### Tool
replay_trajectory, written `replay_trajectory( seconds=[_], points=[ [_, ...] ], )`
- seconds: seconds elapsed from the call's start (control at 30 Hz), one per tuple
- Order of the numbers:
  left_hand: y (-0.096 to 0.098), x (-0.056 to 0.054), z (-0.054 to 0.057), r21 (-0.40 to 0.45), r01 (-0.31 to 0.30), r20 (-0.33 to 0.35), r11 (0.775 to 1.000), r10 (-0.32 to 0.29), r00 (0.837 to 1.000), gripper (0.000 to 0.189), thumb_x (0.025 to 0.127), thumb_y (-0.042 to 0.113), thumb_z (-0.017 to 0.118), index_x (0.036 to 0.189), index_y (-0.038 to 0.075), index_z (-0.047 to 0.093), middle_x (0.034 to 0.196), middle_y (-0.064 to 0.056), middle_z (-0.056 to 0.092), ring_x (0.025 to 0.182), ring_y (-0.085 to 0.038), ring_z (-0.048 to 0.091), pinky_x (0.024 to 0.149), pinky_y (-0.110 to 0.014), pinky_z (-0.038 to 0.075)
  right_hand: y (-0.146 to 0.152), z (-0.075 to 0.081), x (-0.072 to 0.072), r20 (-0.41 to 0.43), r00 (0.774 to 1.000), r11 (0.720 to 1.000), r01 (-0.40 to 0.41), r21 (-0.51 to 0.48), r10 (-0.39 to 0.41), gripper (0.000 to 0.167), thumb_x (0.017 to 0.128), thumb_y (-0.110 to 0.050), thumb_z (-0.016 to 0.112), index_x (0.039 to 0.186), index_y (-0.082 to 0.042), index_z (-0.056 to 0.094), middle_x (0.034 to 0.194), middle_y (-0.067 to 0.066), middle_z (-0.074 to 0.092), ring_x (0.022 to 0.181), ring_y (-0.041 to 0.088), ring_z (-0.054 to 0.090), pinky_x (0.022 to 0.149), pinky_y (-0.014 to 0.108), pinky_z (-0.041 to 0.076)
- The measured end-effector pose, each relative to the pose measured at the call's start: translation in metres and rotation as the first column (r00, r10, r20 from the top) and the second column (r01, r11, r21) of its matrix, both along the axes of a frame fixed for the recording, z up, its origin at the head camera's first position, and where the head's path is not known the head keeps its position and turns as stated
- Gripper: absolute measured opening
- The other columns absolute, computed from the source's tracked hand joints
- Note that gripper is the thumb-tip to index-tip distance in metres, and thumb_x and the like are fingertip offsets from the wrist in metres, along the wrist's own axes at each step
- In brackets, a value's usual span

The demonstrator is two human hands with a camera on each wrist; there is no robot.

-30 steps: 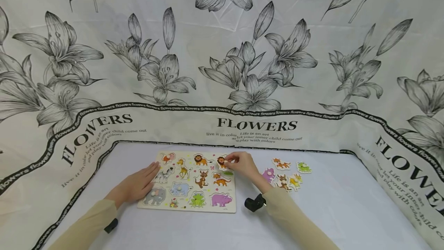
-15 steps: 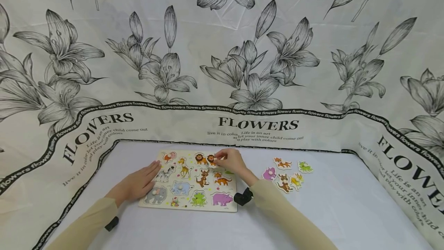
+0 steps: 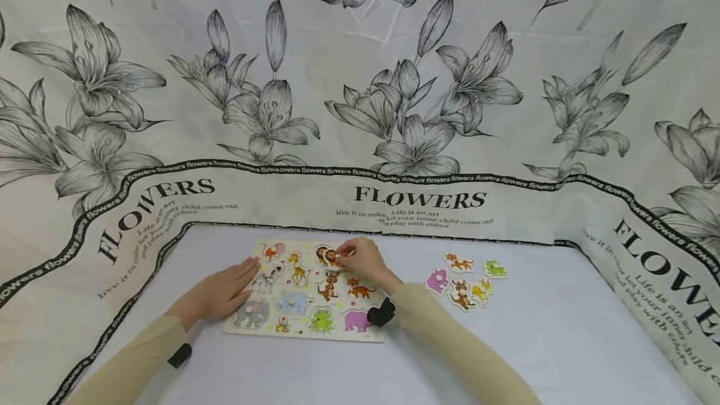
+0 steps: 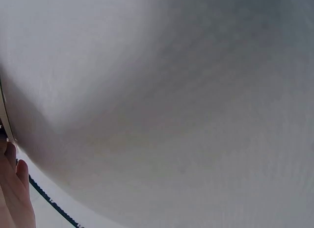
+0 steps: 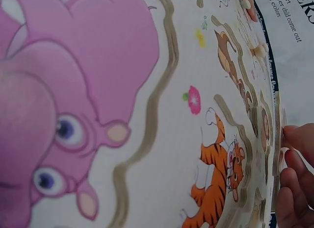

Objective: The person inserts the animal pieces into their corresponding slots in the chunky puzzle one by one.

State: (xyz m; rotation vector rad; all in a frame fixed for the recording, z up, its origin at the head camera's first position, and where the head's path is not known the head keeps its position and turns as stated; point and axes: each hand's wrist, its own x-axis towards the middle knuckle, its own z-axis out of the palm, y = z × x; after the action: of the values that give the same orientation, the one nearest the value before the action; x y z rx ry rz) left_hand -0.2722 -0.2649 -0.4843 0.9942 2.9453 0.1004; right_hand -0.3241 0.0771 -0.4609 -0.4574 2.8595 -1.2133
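Bringing the lion piece point(image 3: 330, 259) to its matching recess looks like the step I have in hand. The piece is over the upper part of the puzzle board point(image 3: 304, 335), right of the middle of the board's far edge, partly covering the printed lion beneath it. The board lies near the far edge of the worktop point(image 3: 562, 342), on its left half. My right hand point(image 3: 362, 260) has thumb and fingers drawn narrow, pinching the lion piece by its right side; I can't tell whether the piece touches the board or sits just above it. My left hand point(image 3: 225, 290) lies flat on the board's left edge, fingers straight and together, holding nothing, which should help keep the board from sliding. As I judge it, the next move calls for a small shift to line the piece's outline up with the recess, then a gentle press down. The piece is thin and flat, with a dark brown mane, an orange face and a pale border; its knob, if it has one, is hidden by my fingers. Beyond the board's right edge, the loose animal pieces point(image 3: 436, 281) lie in a scattered group toward the worktop's right edge.
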Motion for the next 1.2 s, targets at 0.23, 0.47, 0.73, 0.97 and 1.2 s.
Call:
replay_trajectory(
  seconds=[0.23,0.47,0.73,0.97,1.2],
  points=[
    [0.002,0.0,0.004,0.001,-0.008,0.007,1.0,0.008,1.0,0.059,0.102,0.033,0.039,0.149,-0.002,0.028,0.157,-0.018,0.026,0.144,-0.036,0.028,0.116,-0.047,0.031,-0.008,0.001,-0.006,0.001,1.0,1.0,-0.03,0.002,0.03,0.014,0.086,-0.021,0.073,0.096,-0.012,0.075,0.088,0.001,0.07,0.076,0.01,0.062,0.063,0.023,0.05],
    [0.006,0.002,0.007,0.014,-0.009,0.015,1.0,0.009,1.0,0.058,0.101,0.03,0.04,0.149,-0.003,0.028,0.157,-0.019,0.025,0.144,-0.037,0.028,0.116,-0.047,0.031,-0.015,-0.001,-0.009,-0.008,1.0,1.0,-0.029,-0.008,0.029,0.013,0.084,-0.018,0.074,0.093,-0.01,0.075,0.086,0.003,0.072,0.073,0.01,0.062,0.063,0.023,0.05],
    [0.007,0.002,0.004,0.012,-0.021,0.03,1.0,0.021,0.999,0.059,0.101,0.029,0.04,0.149,-0.003,0.027,0.158,-0.019,0.024,0.145,-0.037,0.026,0.117,-0.047,0.03,-0.021,-0.006,-0.012,-0.029,1.0,1.0,-0.011,0.012,0.012,0.01,0.084,-0.017,0.074,0.091,-0.009,0.075,0.085,0.004,0.072,0.07,0.01,0.062,0.064,0.025,0.052],
    [0.005,0.002,0.003,0.007,-0.028,0.033,1.0,0.027,0.999,0.059,0.101,0.029,0.04,0.149,-0.003,0.026,0.158,-0.018,0.023,0.145,-0.036,0.025,0.117,-0.047,0.03,-0.025,-0.005,-0.013,-0.033,0.999,1.0,0.013,0.019,-0.013,0.01,0.083,-0.017,0.075,0.09,-0.009,0.075,0.081,0.003,0.071,0.068,0.01,0.06,0.063,0.024,0.05],
    [0.004,0.003,0.001,0.006,-0.037,0.035,0.999,0.036,0.999,0.058,0.101,0.028,0.039,0.149,-0.003,0.026,0.158,-0.019,0.023,0.145,-0.036,0.025,0.118,-0.047,0.028,-0.029,-0.005,-0.014,-0.047,0.998,0.999,0.032,0.038,-0.03,0.009,0.083,-0.015,0.075,0.089,-0.009,0.075,0.083,0.004,0.072,0.071,0.011,0.062,0.064,0.024,0.051]
  ],
)
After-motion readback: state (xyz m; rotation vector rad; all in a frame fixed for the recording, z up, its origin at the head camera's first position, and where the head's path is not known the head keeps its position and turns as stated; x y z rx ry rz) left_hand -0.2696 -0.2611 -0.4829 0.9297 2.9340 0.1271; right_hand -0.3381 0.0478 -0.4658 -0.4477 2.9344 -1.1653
